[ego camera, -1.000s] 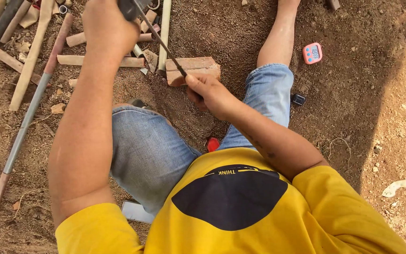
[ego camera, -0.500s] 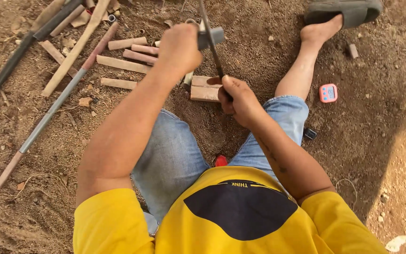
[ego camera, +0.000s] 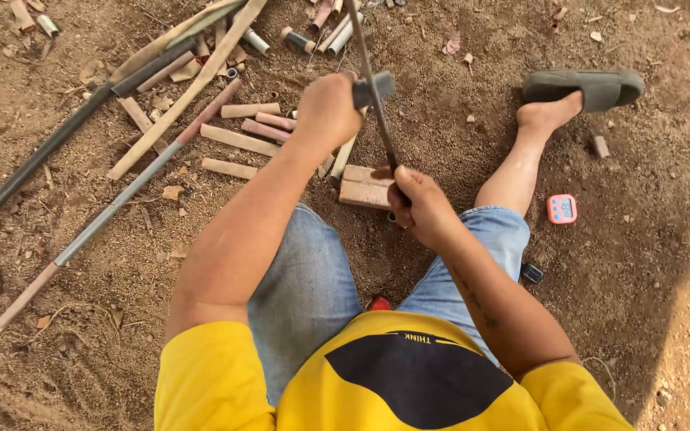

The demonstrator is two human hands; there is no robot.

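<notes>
Head view: the left hand [ego camera: 327, 108] is fisted around a knife handle [ego camera: 373, 86], while the right hand [ego camera: 418, 203] pinches a thin stick [ego camera: 369, 76] upright on the wood block [ego camera: 366, 187]. A slip could drive the blade into those fingers. Bare dirt lies open right of the block; cut sticks [ego camera: 237, 140] crowd its left.
</notes>
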